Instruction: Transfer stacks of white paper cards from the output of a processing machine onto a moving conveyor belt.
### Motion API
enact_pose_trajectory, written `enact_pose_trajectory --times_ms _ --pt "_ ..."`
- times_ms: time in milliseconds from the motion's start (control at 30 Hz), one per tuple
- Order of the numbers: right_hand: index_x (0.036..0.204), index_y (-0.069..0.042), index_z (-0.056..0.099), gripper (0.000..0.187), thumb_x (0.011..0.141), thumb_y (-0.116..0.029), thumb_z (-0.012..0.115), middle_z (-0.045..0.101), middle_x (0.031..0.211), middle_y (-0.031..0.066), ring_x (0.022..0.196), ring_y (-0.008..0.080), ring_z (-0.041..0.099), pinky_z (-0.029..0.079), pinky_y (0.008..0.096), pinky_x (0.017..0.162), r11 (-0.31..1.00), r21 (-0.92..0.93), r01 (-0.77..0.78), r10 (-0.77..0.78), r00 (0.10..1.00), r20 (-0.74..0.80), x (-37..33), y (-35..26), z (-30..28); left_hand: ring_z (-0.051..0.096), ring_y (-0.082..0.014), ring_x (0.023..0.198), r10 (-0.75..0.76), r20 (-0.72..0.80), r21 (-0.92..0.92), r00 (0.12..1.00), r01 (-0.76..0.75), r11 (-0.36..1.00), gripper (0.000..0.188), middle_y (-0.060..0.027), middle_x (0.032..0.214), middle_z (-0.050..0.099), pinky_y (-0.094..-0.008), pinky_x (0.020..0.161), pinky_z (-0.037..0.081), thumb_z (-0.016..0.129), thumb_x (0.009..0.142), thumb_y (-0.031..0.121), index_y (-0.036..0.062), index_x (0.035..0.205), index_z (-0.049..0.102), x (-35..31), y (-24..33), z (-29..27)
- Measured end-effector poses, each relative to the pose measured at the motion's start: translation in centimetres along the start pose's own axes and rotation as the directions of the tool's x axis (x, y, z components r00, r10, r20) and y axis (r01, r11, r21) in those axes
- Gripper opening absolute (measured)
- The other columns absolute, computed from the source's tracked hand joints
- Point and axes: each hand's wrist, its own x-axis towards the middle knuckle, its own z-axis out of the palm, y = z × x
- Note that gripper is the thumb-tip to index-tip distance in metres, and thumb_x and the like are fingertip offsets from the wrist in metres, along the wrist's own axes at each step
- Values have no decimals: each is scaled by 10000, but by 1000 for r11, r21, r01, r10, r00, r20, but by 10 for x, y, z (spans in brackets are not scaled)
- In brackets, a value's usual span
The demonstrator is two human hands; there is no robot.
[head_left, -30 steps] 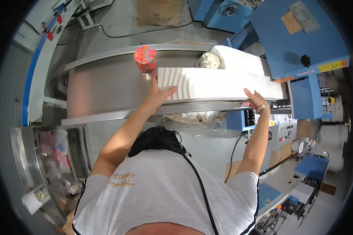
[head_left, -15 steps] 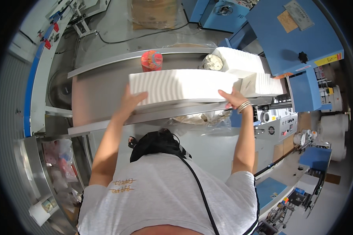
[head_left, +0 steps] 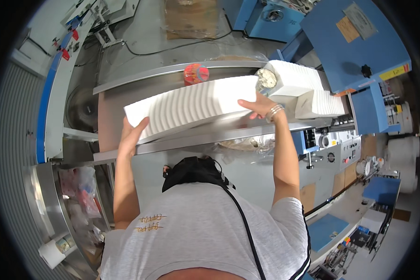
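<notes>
A long white stack (head_left: 196,100) of what look like thin pieces pressed together spans between my hands above the metal trough. Its left end slants toward me. My left hand (head_left: 131,134) grips the left end, thumb on the near face. At the right end, my right hand (head_left: 260,107) has its thumb against the near face; its far fingers are partly hidden behind the stack. Just beyond the stack is a red patterned round container (head_left: 196,73). Past its right end stands a round object with a pale crinkled top (head_left: 266,78).
Two more white stacks (head_left: 296,78) lie at the trough's right end, by a blue machine (head_left: 354,44). Metal rails (head_left: 172,145) edge the trough (head_left: 112,100). A steel cabinet (head_left: 44,191) with plastic bags stands at the left. A wrapped carton (head_left: 191,18) is beyond.
Both hands have carried the white stack leftward, away from the stacks at the right. Its left end has swung toward me and its right end away.
</notes>
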Motion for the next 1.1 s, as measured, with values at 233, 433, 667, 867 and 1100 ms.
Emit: enact_pose_trajectory --times_ms 233,433,667,867,1100 --pt "1355 -1 382 1049 633 -705 673 543 1243 238 1189 395 486 396 423 987 778 -586 -227 -257 736 -626 -13 -17 -3 492 -210 1142 28 26 -59 999 -27 998 744 -151 1229 515 -330 971 389 734 798 254 -32 1332 301 -2 3 20" --pt "1295 -1 462 847 727 -597 664 616 1085 268 1045 399 589 460 457 884 815 -555 166 -473 744 -471 64 -99 51 518 -217 1105 62 13 -12 998 -62 998 671 -143 1193 541 -336 955 402 729 799 226 -33 1297 360 9 -4 25" --pt "1292 -52 429 795 651 -437 701 517 1221 235 1157 384 507 435 409 957 874 -467 137 -290 917 -275 108 -142 83 408 -247 1239 -19 6 35 1000 18 999 714 -173 1335 424 -357 1055 295 714 821 239 -40 1333 301 2 4 22" --pt "1286 -71 455 796 610 -323 790 502 1199 225 1091 387 521 459 427 923 777 -381 501 -593 378 -711 -5 -106 54 337 -251 1304 -12 26 13 1000 12 1000 763 -169 1401 367 -362 1090 241 712 823 234 -44 1375 264 -1 7 20" --pt "1286 -90 486 702 669 -341 710 474 1235 205 1042 402 507 434 471 905 938 -318 -136 -304 118 -945 -72 11 -14 367 -232 1281 3 48 -37 999 -1 999 716 -150 1380 394 -359 1086 254 698 838 220 -35 1366 287 0 3 14"
